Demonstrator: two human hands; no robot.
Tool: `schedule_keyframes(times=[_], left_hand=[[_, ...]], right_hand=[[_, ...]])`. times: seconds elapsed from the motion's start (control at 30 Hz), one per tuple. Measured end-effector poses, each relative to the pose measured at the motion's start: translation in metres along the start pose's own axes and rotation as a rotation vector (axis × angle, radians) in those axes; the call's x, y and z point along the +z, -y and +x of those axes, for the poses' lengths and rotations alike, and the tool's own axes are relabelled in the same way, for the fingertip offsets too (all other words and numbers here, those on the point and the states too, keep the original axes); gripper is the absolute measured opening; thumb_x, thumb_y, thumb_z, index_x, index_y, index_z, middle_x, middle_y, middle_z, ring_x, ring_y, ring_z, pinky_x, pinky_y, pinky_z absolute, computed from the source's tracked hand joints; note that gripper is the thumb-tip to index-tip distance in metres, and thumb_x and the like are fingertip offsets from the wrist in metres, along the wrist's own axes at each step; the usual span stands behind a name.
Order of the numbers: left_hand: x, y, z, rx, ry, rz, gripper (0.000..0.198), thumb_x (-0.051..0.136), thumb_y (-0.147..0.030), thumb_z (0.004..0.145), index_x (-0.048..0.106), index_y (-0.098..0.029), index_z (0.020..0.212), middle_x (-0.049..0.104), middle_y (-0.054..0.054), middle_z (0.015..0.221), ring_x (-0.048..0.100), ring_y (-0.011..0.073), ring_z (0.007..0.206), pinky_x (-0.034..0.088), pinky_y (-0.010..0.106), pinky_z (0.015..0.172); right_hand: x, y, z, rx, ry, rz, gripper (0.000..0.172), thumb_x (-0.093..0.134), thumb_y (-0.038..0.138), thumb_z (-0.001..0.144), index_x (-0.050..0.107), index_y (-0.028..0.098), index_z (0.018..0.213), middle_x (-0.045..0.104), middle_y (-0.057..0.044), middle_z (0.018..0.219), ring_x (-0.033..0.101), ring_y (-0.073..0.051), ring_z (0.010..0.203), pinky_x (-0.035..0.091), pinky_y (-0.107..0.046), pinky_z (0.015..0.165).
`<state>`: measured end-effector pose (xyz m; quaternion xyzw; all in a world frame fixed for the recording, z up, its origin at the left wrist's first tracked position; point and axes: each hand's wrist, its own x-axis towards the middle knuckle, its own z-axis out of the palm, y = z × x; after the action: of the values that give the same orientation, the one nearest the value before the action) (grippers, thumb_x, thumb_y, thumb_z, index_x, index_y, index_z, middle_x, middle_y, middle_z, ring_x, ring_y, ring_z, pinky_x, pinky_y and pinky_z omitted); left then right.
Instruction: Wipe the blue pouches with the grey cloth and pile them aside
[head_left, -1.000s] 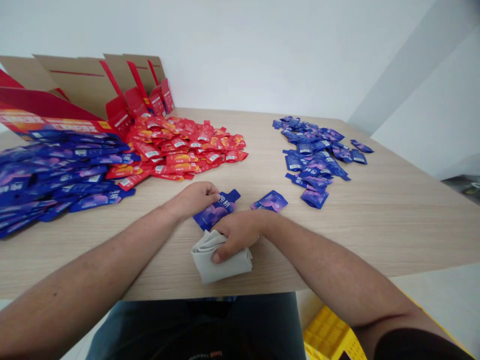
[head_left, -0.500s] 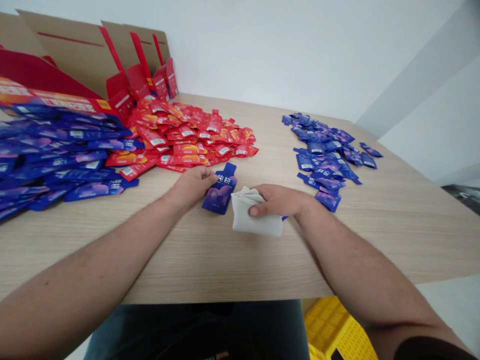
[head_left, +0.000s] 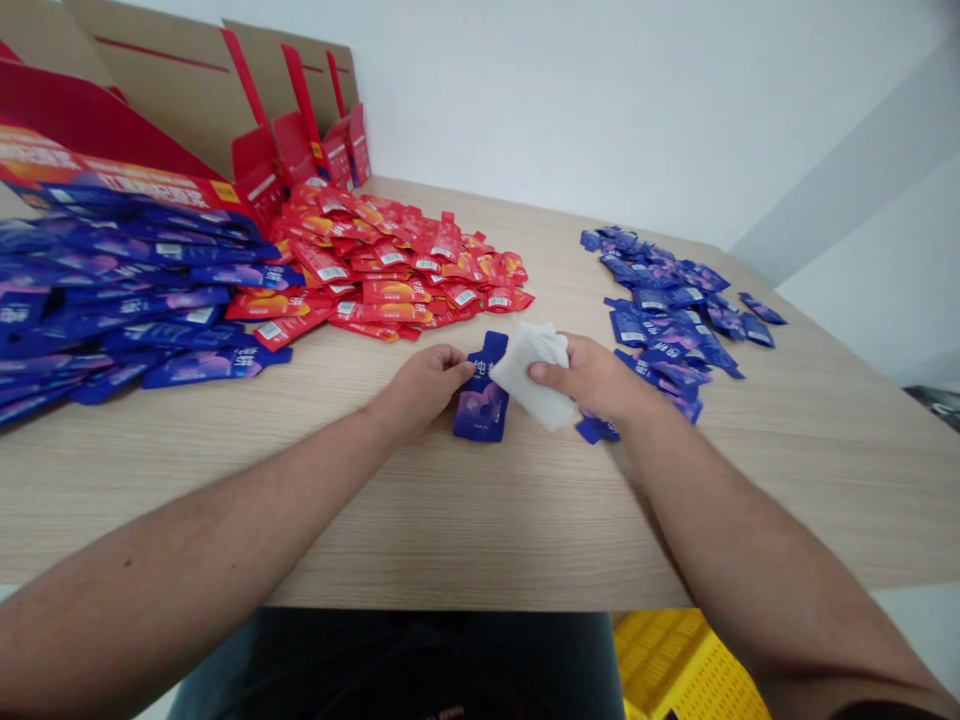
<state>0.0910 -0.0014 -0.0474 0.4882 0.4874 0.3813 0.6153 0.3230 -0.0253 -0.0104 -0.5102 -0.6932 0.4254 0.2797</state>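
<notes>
Glossy blue foil pouch (head_left: pixel 480 403) beneath matt white cloth (head_left: pixel 531 375) on smooth wood-grain laminate surface (head_left: pixel 480 525), beside matt brown cardboard flaps (head_left: pixel 161 95).

1. The centre pouch (head_left: pixel 481 400) is deep blue, with a purple-pink swirl and white characters.
2. The cloth (head_left: pixel 534 372) is off-white.
3. The far pouch pile (head_left: pixel 397 270) is red with orange panels.
4. The tabletop (head_left: pixel 450 530) shows pale wood-grain stripes.

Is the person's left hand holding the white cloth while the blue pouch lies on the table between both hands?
Not quite: the head view shows the white cloth in the right hand, not the left hand. The rest is right: the blue pouch lies on the table between both hands.
</notes>
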Motion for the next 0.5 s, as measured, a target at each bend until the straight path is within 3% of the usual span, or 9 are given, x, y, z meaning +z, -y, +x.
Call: schedule_keyframes(times=[0.1,0.17,0.33,0.5], left_hand=[[0.000,0.001,-0.002,0.029,0.051,-0.065,0.017,0.072,-0.020,0.074,0.055,-0.020,0.075,0.058,-0.004,0.061,0.051,0.0101,0.050,0.039,0.022,0.050],[-0.001,0.001,-0.003,0.064,0.089,-0.103,0.020,0.073,-0.021,0.070,0.053,-0.020,0.073,0.056,-0.005,0.060,0.049,0.0094,0.050,0.037,0.021,0.051],[-0.003,0.000,-0.005,0.122,0.175,-0.107,0.022,0.074,-0.022,0.065,0.054,-0.019,0.071,0.056,-0.005,0.060,0.049,0.0094,0.053,0.038,0.022,0.053],[-0.003,0.002,-0.006,0.147,0.216,-0.067,0.021,0.072,-0.021,0.066,0.052,-0.020,0.068,0.055,-0.005,0.062,0.047,0.0093,0.054,0.033,0.023,0.052]], right_hand=[[0.028,0.012,0.003,-0.158,-0.286,-0.467,0.033,0.066,0.050,0.086,0.063,0.019,0.098,0.071,-0.011,0.099,0.066,-0.028,0.093,0.051,-0.039,0.080],[0.037,0.015,0.003,-0.184,-0.399,-0.621,0.027,0.062,0.045,0.087,0.061,0.019,0.094,0.069,-0.013,0.099,0.064,-0.029,0.096,0.049,-0.041,0.083],[0.029,0.014,0.004,-0.150,-0.327,-0.646,0.031,0.058,0.051,0.089,0.061,0.020,0.093,0.068,-0.010,0.094,0.062,-0.026,0.086,0.048,-0.038,0.077],[0.022,0.015,0.005,-0.115,-0.361,-0.635,0.029,0.059,0.049,0.088,0.060,0.021,0.091,0.068,-0.010,0.092,0.062,-0.026,0.086,0.047,-0.038,0.077]])
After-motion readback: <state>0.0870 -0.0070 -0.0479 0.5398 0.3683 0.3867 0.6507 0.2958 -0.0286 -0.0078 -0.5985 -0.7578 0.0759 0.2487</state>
